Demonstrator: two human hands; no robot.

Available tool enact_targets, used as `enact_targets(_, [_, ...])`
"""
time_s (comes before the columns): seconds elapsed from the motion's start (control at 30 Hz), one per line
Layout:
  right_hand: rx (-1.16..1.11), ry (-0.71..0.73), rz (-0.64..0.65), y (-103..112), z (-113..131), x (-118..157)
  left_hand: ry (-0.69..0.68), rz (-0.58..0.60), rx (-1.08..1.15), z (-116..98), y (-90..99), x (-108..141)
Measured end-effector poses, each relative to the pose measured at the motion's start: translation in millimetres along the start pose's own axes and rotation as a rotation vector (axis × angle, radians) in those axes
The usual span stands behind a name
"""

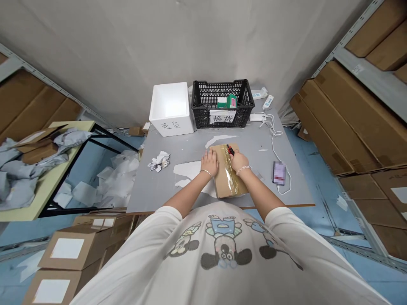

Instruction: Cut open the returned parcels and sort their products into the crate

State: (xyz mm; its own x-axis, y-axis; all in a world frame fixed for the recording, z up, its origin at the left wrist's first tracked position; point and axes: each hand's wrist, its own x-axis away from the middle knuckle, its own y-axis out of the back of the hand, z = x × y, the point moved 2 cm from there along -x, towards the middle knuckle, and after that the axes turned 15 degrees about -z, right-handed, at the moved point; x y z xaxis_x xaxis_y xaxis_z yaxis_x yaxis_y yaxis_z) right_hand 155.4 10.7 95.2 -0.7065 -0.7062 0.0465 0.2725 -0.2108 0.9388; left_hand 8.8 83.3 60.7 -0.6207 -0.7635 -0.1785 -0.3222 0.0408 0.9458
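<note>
A brown cardboard box lies flat on the grey table, with shiny clear tape running along its top. My left hand rests on the box's left side, fingers stretched out and lying flat. Closed around a red and black box cutter, my right hand is over the far right part of the box, beside the tape. The cutter's blade is too small to make out. Torn white paper lies partly under the box and my left arm.
At the back of the table stand a white foam box and a black crate holding a green and white carton. Crumpled paper lies to the left. A phone with a white cable sits right. Shelves of cartons flank the table.
</note>
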Motion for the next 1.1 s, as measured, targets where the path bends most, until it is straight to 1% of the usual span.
enact_targets(0.07, [-0.01, -0.006, 0.02, -3, 6, -6, -0.081, 0.019, 0.044, -7, -10.1, -17])
enact_targets(0.13, [-0.011, -0.015, 0.028, -5, 10, -10, -0.111, 0.041, 0.077, -11, -20.0, -27])
enact_targets(0.2, [-0.007, -0.015, 0.037, -6, 12, -13, -0.102, 0.058, 0.097, -11, -27.6, -31])
enact_targets(0.3, [-0.007, 0.009, 0.052, -10, 14, -16, -0.08, 0.074, 0.105, -7, -33.6, -31])
enact_targets(0.4, [-0.01, 0.033, 0.064, -15, 17, -18, -0.085, 0.078, 0.109, -4, -35.2, -29])
enact_targets(0.53, [0.005, 0.029, 0.074, -20, 23, -17, -0.082, 0.077, 0.111, -3, -35.9, -29])
enact_targets(0.87, [0.04, 0.059, 0.092, -13, 30, -15, -0.072, 0.085, 0.113, -2, -38.2, -30])
enact_targets(1.1, [0.077, 0.059, 0.124, -16, 32, -10, -0.07, 0.094, 0.072, -2, -37.2, -30])
